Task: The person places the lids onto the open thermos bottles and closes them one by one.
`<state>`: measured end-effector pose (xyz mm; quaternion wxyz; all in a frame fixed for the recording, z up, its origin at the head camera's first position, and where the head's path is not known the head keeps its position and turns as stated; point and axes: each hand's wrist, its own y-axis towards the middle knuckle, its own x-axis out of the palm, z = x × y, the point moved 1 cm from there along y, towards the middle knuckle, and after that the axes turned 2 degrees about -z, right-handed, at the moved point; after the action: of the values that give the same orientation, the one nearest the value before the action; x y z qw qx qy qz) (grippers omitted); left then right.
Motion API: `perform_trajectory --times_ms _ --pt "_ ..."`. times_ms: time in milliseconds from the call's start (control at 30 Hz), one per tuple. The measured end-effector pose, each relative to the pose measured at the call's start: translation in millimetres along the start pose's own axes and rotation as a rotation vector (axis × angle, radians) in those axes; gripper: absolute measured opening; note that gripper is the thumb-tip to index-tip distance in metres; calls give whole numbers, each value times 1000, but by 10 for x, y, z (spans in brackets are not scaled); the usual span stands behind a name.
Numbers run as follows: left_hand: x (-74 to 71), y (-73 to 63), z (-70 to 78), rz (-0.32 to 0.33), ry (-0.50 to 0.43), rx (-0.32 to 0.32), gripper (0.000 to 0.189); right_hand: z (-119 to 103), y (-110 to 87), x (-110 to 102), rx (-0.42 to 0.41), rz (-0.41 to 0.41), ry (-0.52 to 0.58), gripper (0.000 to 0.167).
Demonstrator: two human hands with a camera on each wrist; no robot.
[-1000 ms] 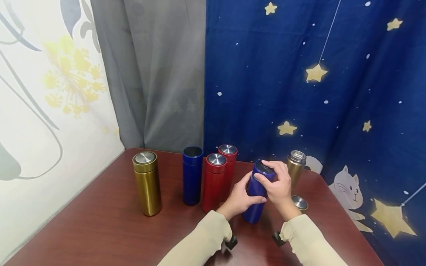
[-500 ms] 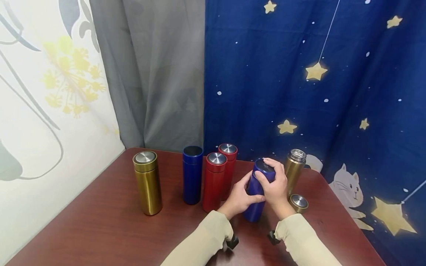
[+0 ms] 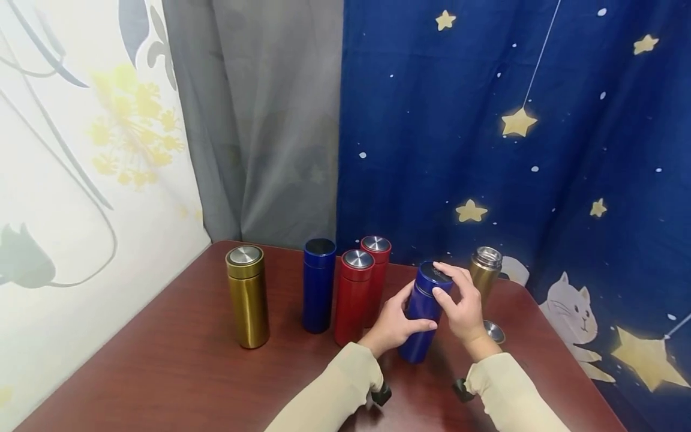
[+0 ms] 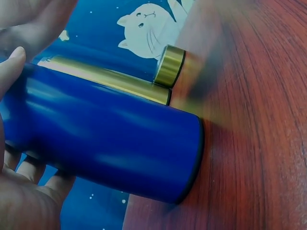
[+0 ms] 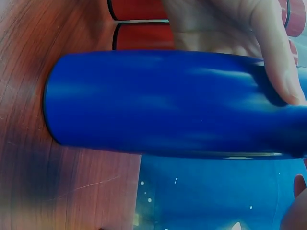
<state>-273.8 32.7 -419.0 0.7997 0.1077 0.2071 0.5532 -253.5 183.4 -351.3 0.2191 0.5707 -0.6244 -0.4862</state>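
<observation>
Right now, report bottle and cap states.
Left gold metal bottle: upright, capped
Unheld cylindrical blue bottle: upright, capped
Front cylindrical red bottle: upright, capped
Rear cylindrical red bottle: upright, capped
Held cylindrical blue bottle: capped, tightness unclear
Right gold metal bottle: upright, open
Round gold cap: detached

Head view bright, wall (image 3: pixel 59 336) nearly washed out — wrist views dimmer, pale glare on blue bottle (image 4: pixel 105 134), soft-edged shadow on table (image 4: pixel 259 143).

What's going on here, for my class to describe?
A person's left hand grips a tilted blue flask while the right hand holds its lid. Whether the lid is loose isn't clear. A gold flask stands open, a gold cap beside it. Two red flasks, another blue one and another gold one stand capped to the left.
</observation>
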Motion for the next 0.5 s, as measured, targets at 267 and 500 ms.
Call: perform_trajectory --times_ms 267,500 --pt "58 -7 6 -12 -19 -14 83 -261 53 -23 -75 74 -89 42" --pt "-1 -20 10 -5 -16 -19 83 -224 61 57 -68 109 -130 46"
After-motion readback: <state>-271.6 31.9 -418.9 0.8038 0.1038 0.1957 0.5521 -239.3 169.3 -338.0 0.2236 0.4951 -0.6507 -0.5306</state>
